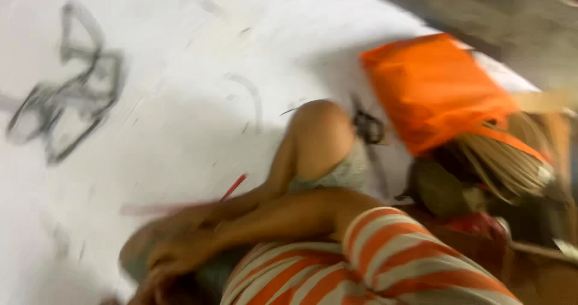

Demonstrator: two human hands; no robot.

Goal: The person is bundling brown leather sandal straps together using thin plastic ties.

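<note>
The picture is heavily blurred by motion. My arm in an orange-and-white striped sleeve (385, 239) reaches from the bottom right to the lower left. My right hand (174, 254) is there, fingers curled over a dark shape; what it grips is too smeared to tell. A bent bare knee (319, 133) rises just above the forearm. A thin red stick (233, 187) pokes up beside the forearm, close to the hand. I cannot make out my left hand.
A white sheet or floor (180, 70) with a black scribbled drawing (72, 82) fills the left. An orange bag (433, 88) lies at the upper right, with a bundle of pale straw-like sticks (512, 157) and dark clutter below it.
</note>
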